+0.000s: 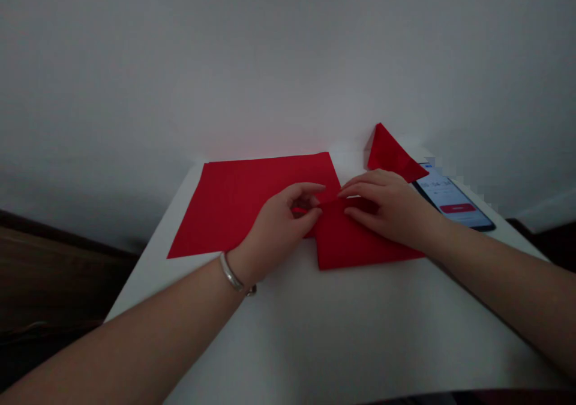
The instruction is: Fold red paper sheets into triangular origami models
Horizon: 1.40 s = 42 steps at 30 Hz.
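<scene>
A folded piece of red paper (355,246) lies on the white table, partly under my right hand. My left hand (288,216), with a silver bangle on its wrist, pinches the paper's upper left corner between thumb and fingers. On the paper's top edge, my right hand (387,204) has its fingers curved over and its thumb below, gripping the edge. Flat red sheets (238,204) spread out to the left, and my left hand covers part of their right side.
Against the wall at the back right stands a folded red paper triangle (389,153). A phone (459,201) showing a timer lies beside it, near the right edge of the white table (360,327). A grey wall (288,63) rises directly behind.
</scene>
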{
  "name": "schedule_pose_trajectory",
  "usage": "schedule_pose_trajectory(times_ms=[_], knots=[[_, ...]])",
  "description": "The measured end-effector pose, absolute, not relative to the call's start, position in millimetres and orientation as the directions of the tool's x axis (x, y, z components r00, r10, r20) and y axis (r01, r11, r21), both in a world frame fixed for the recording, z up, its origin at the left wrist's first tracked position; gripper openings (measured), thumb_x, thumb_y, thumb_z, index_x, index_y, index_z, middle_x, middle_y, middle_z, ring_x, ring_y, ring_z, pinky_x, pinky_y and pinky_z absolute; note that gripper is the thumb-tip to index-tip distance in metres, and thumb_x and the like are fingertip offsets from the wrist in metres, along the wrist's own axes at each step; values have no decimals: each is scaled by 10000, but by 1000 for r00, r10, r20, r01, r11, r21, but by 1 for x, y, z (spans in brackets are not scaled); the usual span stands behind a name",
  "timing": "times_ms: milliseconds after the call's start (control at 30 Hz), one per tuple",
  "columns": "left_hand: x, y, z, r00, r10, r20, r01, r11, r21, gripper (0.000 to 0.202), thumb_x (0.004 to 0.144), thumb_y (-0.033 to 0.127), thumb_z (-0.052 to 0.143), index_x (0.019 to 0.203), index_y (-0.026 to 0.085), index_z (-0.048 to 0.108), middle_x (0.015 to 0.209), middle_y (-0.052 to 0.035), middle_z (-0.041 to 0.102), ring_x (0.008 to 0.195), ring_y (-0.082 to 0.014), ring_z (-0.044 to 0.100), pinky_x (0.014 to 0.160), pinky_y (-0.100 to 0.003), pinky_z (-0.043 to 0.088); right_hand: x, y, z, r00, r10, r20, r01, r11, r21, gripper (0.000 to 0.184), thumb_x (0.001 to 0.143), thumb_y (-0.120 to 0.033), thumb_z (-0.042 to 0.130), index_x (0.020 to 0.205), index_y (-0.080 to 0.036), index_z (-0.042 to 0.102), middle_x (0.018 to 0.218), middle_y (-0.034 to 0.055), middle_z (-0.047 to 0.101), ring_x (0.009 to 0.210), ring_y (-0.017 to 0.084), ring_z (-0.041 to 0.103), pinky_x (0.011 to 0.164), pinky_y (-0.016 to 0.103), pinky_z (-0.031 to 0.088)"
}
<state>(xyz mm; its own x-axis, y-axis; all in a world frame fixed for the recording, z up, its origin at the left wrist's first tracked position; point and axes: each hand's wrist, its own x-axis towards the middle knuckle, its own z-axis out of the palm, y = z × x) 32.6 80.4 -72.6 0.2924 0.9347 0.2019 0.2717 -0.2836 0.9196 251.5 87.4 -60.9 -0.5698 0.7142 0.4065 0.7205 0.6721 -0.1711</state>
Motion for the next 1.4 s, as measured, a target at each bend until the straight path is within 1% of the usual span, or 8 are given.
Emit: schedule_pose_trajectory(times_ms=[67, 200, 333, 433, 567, 1000, 1167, 1400], knots=[[34, 78, -69, 293, 931, 217, 207, -283, 937, 272, 781, 175, 624, 1051, 179, 652, 924, -20, 653, 857, -135, 612, 778, -264, 500, 248, 82, -57, -549, 730, 408, 713, 663, -227, 202, 840, -314, 609, 990, -194, 672, 974, 64, 694, 918, 228, 603, 847, 398, 443], [35, 75, -66, 319, 930, 181, 72, -215, 974, 233, 769, 216, 677, 1001, 199, 680, 945, -14, 676, 887, -132, 618, 820, -266, 496, 243, 75, -52, -460, 793, 398, 708, 599, -375, 113, 820, -262, 626, 903, -220, 692, 799, 15, 693, 715, 180, 614, 686, 345, 471], [36, 74, -67, 326, 945, 7, -88, 23, 996, 213, 768, 330, 703, 944, 209, 695, 914, -15, 699, 828, -139, 643, 777, -290, 525, 243, 73, -52, -360, 833, 421, 651, 547, -526, 211, 814, -235, 637, 1017, -261, 687, 929, 6, 712, 781, 176, 638, 676, 322, 501], [37, 74, -67, 374, 921, -113, -132, 173, 976, 269, 777, 413, 690, 921, 186, 711, 854, -44, 715, 800, -172, 663, 744, -323, 543, 244, 73, -53, -366, 788, 496, 645, 599, -475, 291, 832, -210, 618, 1110, -280, 671, 970, 12, 713, 830, 185, 639, 742, 349, 508], [36, 75, -67, 416, 901, -121, -129, 191, 973, 301, 756, 413, 717, 915, 158, 733, 837, -74, 730, 835, -203, 673, 763, -336, 543, 244, 72, -51, -446, 724, 526, 639, 669, -379, 313, 873, -190, 566, 1159, -273, 663, 941, 34, 708, 839, 192, 630, 757, 367, 508], [37, 74, -65, 390, 909, -150, -146, 221, 964, 241, 757, 320, 727, 953, 179, 735, 917, -51, 729, 865, -177, 665, 803, -319, 538, 243, 70, -50, -485, 699, 525, 578, 707, -407, 357, 871, -150, 537, 1190, -269, 643, 943, 43, 680, 819, 174, 617, 718, 325, 509], [36, 74, -62, 514, 845, -147, -328, 352, 877, 228, 729, 292, 754, 918, 167, 733, 884, -49, 729, 811, -149, 663, 781, -269, 533, 244, 70, -51, -464, 726, 508, 540, 686, -488, 350, 873, -188, 546, 1202, -276, 631, 972, 48, 672, 842, 184, 613, 702, 329, 512], [35, 72, -58, 608, 774, -177, -340, 455, 823, 209, 725, 292, 767, 895, 177, 724, 863, -36, 719, 745, -113, 652, 732, -210, 523, 243, 69, -50, -472, 705, 529, 475, 709, -522, 340, 883, -207, 543, 1194, -311, 632, 982, 42, 664, 870, 183, 619, 723, 342, 526]])
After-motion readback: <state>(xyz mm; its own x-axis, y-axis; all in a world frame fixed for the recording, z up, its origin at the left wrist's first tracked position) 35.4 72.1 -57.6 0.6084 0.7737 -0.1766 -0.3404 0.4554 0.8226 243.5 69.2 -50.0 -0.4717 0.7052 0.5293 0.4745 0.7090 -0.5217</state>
